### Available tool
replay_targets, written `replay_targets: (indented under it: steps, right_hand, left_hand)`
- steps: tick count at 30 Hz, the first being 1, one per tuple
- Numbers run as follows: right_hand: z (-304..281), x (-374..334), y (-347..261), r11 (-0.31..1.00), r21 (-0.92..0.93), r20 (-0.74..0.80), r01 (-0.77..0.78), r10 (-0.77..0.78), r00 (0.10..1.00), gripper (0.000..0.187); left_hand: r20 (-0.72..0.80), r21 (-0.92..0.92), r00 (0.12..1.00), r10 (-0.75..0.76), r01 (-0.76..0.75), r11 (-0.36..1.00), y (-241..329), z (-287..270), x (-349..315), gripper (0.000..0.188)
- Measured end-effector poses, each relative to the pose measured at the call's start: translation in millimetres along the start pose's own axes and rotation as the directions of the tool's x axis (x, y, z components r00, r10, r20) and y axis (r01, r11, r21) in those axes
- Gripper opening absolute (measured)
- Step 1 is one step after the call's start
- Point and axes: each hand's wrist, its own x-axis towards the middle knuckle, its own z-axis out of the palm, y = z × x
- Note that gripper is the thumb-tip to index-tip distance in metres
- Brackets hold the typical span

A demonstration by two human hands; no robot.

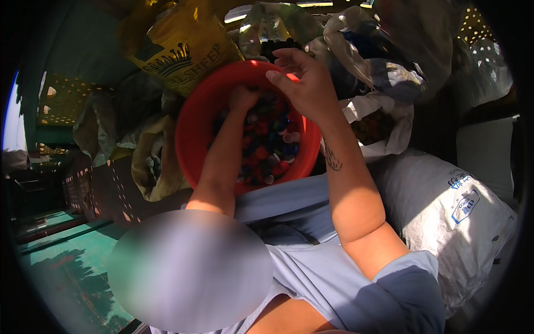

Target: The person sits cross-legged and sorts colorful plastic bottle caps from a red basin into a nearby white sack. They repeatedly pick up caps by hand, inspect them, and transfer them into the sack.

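Observation:
A round red tub (192, 119) stands in front of me, holding many small plastic bottle caps (261, 153) in red, blue, white and dark colours. Inside it, by the far wall, is my left hand (243, 98); its fingers are lost in shadow among the caps. Over the tub's far right rim I hold my right hand (303, 80) raised, thumb and fingers apart, with nothing visible in it. Just beyond that hand is an open clear bag (272, 25) with dark contents.
A yellow printed sack (189, 50) leans behind the tub. An open white bag (397, 125) and a full white sack (439, 206) stand at the right. At the left are an open beige bag (147, 167) and a worn green surface (72, 284).

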Motion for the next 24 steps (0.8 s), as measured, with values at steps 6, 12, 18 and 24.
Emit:
replay_targets:
  steps: [6,12,18,24]
  right_hand:
    - [-6,0,0,0.999,0.035,-0.021,0.008,-0.007,1.000,0.045]
    - [-9,-1,-1,1.000,0.022,-0.018,0.002,-0.002,1.000,0.044]
    - [-3,0,-2,0.999,0.054,-0.016,0.002,-0.001,1.000,0.045]
    - [3,-1,-7,1.000,0.017,-0.007,-0.006,0.006,1.000,0.045]
  left_hand:
    - [-0.020,-0.016,0.998,0.062,-0.062,0.998,-8,8,8,0.053]
    - [-0.105,-0.316,0.981,0.163,-0.189,0.930,-37,11,0,0.044]
    - [0.140,-0.883,0.990,0.002,0.124,0.452,-49,-13,-27,0.043]
    - [0.093,-0.811,0.992,0.081,0.029,0.584,-58,-43,-55,0.040]
